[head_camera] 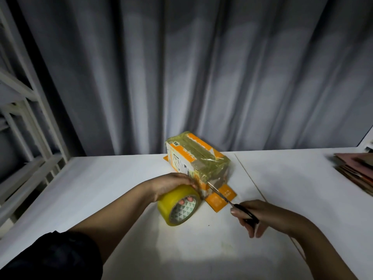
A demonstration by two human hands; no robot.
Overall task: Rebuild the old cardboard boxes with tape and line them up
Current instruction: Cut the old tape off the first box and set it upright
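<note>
Centrally on the white tabletop: an orange-and-white cardboard box, heavily wrapped in yellowish tape, lying on an orange flap. Left hand curled around a yellow tape roll, fingers hooked inside its core, right against the box's near end. Right hand clenched on black-handled scissors, blades at the box's near corner. Flattened cardboard stacked far right, gray curtain behind.
</note>
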